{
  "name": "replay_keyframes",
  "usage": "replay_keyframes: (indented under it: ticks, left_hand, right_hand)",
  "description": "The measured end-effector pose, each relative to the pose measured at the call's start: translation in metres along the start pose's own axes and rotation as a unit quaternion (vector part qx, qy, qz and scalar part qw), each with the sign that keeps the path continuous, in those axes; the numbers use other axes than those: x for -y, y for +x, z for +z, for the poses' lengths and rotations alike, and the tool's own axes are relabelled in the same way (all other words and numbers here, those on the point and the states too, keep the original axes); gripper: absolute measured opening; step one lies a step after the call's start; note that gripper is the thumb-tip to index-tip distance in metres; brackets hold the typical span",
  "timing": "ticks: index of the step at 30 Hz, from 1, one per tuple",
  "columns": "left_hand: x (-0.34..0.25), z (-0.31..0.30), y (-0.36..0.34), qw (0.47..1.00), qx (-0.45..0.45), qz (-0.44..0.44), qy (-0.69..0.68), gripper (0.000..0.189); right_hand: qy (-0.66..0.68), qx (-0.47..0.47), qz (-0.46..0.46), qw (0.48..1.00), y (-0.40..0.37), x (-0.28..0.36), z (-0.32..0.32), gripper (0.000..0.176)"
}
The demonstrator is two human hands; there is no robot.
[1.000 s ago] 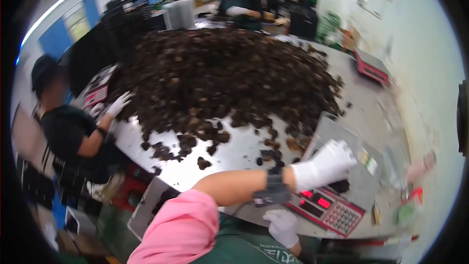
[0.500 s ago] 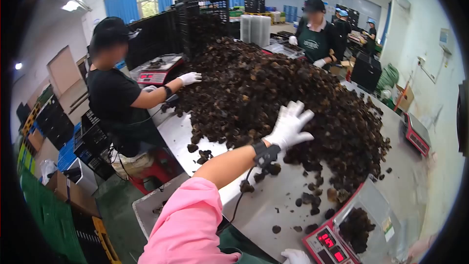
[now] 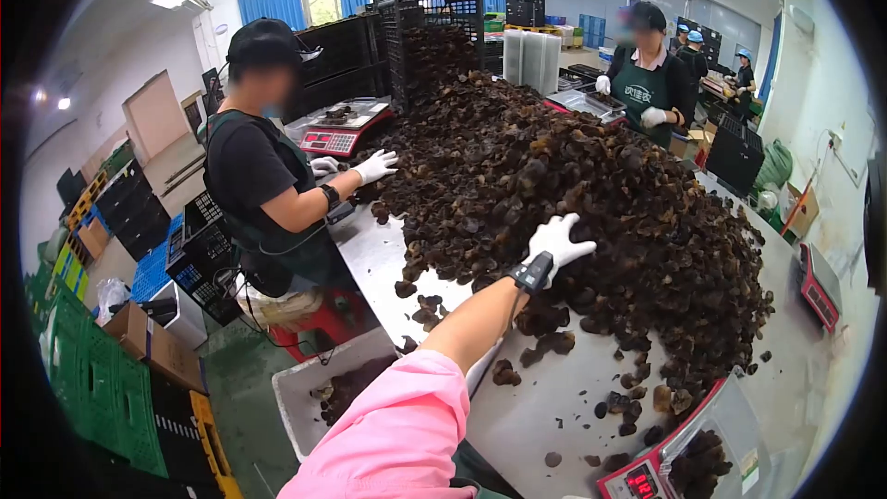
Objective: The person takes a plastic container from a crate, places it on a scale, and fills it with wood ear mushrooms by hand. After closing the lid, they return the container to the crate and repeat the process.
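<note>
My left hand (image 3: 558,246), in a white glove with a black device strapped at the wrist, reaches out over a large heap of dark brown, curled pieces that look like dried wood ear mushrooms (image 3: 517,162). Its fingers are spread, and it overlaps the near slope of the heap in this view. Nothing shows in its grasp. A red scale (image 3: 637,483) with a lit display stands at the bottom right, bearing a clump of the same dark pieces (image 3: 699,467) in a clear tray. My right hand is out of the picture.
The heap covers much of the metal table (image 3: 554,407). A co-worker (image 3: 268,157) at the left rests gloved hands by the heap; another person (image 3: 647,83) stands behind it. A white bin (image 3: 294,407) sits below the table edge; a second scale (image 3: 818,288) lies at the right.
The view has shifted, so the table and scale appear lower and further right. My left hand stays spread over the heap, its fingers less fanned. My right hand has left the view.
</note>
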State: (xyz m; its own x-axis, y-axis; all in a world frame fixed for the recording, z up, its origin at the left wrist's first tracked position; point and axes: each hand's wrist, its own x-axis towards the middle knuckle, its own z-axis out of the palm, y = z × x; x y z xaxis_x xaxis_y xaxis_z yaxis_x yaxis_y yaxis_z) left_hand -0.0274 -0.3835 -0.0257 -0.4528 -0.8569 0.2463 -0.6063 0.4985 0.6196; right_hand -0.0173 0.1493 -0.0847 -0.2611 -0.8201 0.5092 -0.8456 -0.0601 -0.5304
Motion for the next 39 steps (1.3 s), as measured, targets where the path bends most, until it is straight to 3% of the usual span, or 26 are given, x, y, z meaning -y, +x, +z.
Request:
replay_keyframes:
  ticks: [4, 5, 6, 9, 13, 16, 18, 22, 26, 28, 31, 35, 38, 39]
  left_hand:
    - [-0.022, 0.036, -0.032, 0.997, 0.049, 0.049, 0.044, 0.08]
    - [-0.03, 0.045, -0.046, 0.996, 0.013, 0.077, 0.044, 0.075]
    - [-0.049, 0.037, -0.061, 0.994, 0.058, 0.075, 0.045, 0.072]
    - [-0.065, 0.057, -0.091, 0.97, -0.045, 0.221, 0.088, 0.05]
    - [-0.094, 0.073, -0.132, 0.926, 0.025, 0.364, 0.093, 0.026]
    - [-0.107, 0.061, -0.171, 0.886, 0.096, 0.448, 0.078, 0.028]
    - [-0.114, 0.04, -0.202, 0.869, 0.145, 0.46, 0.105, 0.043]
    - [-0.081, 0.019, -0.246, 0.823, 0.095, 0.545, 0.129, 0.05]
    - [-0.064, -0.028, -0.266, 0.864, 0.092, 0.457, 0.187, 0.056]
    - [-0.066, -0.058, -0.266, 0.895, 0.125, 0.359, 0.234, 0.069]
    - [-0.048, -0.067, -0.253, 0.938, 0.177, 0.247, 0.169, 0.073]
    - [-0.045, -0.038, -0.221, 0.956, 0.045, 0.276, 0.085, 0.047]
    - [-0.067, -0.008, -0.19, 0.914, -0.017, 0.395, 0.091, 0.056]
    - [-0.075, 0.006, -0.184, 0.914, 0.016, 0.401, 0.061, 0.058]
  right_hand:
    - [-0.015, -0.019, 0.018, 1.0, 0.004, 0.007, -0.002, 0.03]
    - [-0.011, -0.02, 0.018, 1.0, 0.005, 0.01, -0.003, 0.03]
    - [-0.006, -0.02, 0.016, 1.0, 0.004, 0.01, -0.003, 0.03]
    - [-0.022, -0.03, 0.02, 0.999, -0.002, 0.007, 0.001, 0.029]
    - [-0.036, -0.038, 0.031, 0.998, 0.004, 0.013, -0.003, 0.028]
    - [-0.072, -0.043, 0.024, 0.996, -0.02, -0.013, 0.017, 0.026]
    - [-0.082, -0.04, 0.031, 0.995, -0.016, -0.007, 0.013, 0.023]
    - [-0.077, -0.036, 0.044, 0.995, -0.009, 0.001, 0.007, 0.023]
    - [-0.078, -0.028, 0.056, 0.995, -0.005, 0.003, 0.004, 0.024]
    - [-0.078, -0.022, 0.061, 0.995, -0.005, 0.004, 0.004, 0.024]
    - [-0.073, -0.024, 0.059, 0.995, -0.004, 0.005, 0.005, 0.024]
    - [-0.078, -0.022, 0.06, 0.995, -0.003, 0.005, 0.005, 0.024]
    - [-0.081, -0.026, 0.063, 0.994, -0.003, 0.005, 0.007, 0.024]
    - [-0.082, -0.027, 0.063, 0.994, -0.003, 0.005, 0.007, 0.024]
